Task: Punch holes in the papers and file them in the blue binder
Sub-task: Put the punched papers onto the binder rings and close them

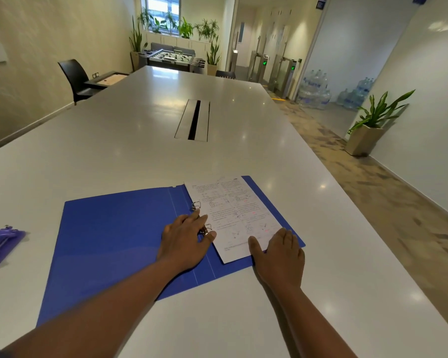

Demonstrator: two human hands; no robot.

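Papers (233,215) lay on the rings (197,205) in the open binder (109,233); our left hand (185,240) pinched the rings, right hand (282,254) pressed flat. We needed holes aligned before closing.

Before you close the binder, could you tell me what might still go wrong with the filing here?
The left hand works at the metal rings with fingers close to the clasp, so a finger could get pinched. The paper might slip off a ring, though the right hand resting on its near corner helps. The purple hole punch sits near the table edge and could be knocked off.
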